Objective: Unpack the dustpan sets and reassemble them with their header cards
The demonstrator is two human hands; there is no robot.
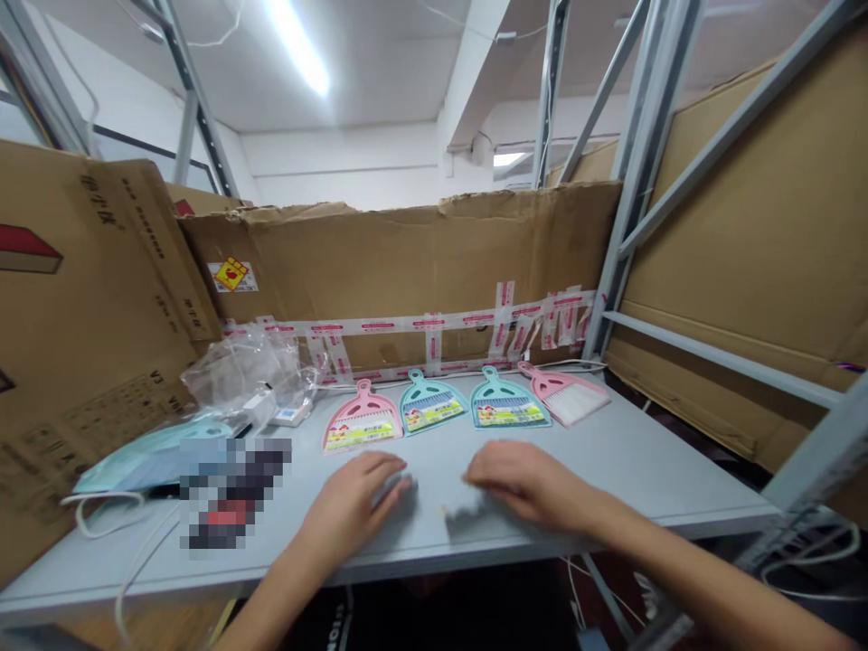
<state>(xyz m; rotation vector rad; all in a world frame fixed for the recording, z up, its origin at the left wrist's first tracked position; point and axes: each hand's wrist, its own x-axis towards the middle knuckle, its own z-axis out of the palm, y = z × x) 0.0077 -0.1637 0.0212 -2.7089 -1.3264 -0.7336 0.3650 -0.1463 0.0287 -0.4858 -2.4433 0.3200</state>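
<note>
The left hand [353,500] and the right hand [530,484] lie palm down near the middle of the front edge of the bench [630,461], a little apart, their fingers half curled and pointing toward each other. A blurred grey patch [467,509] sits at the right fingertips and a fainter patch [394,488] at the left (motion smear or a scrap of something, the frame won't settle it), so I cannot tell whether either hand is gripping or only resting there.

Along the back edge stands a close row: a pink dustpan [362,419], two teal dustpans [430,402] [508,404], and a pink hand brush [564,395] with white bristles. All lie with their handles toward the back edge. Their neighbouring edges sit so near that low, flat fingers are the better way to work around them (one knuckle could nudge the whole line).

Toward the left corner lie a clear plastic bag [248,369], a small white box [291,416], and a pale mint-green item [153,458]. A pixelated block [234,493] hides whatever lies beside them.
</note>
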